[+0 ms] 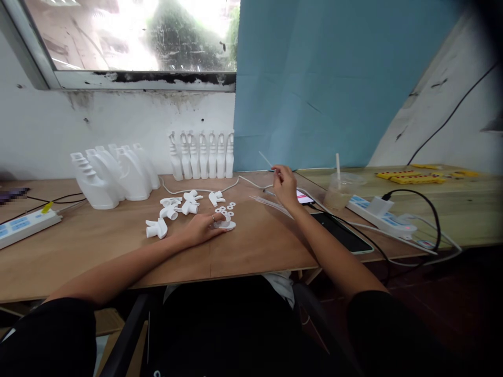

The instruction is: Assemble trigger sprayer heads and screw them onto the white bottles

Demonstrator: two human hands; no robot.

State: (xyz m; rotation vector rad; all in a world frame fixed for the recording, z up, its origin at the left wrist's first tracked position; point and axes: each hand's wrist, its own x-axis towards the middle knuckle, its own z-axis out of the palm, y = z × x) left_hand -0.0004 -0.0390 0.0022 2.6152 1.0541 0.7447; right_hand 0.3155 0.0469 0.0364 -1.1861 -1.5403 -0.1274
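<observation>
My left hand (202, 229) rests on the wooden table (118, 246), its fingers closed on a white spray-trigger head (227, 223). Small white ring washers (228, 209) lie just beyond it. More white trigger heads (176, 207) are scattered to the left. My right hand (285, 186) is raised over the table and pinches a thin clear tube (265, 158) that points up and left. Several more clear tubes (271, 203) lie on the table below that hand.
White jugs (112, 173) and a row of white spray bottles (202, 154) stand against the wall. A drink cup with a straw (340, 189), a phone (346, 235), power strips (23, 225) (379, 213) with cables and yellow parts (412, 177) lie to the sides.
</observation>
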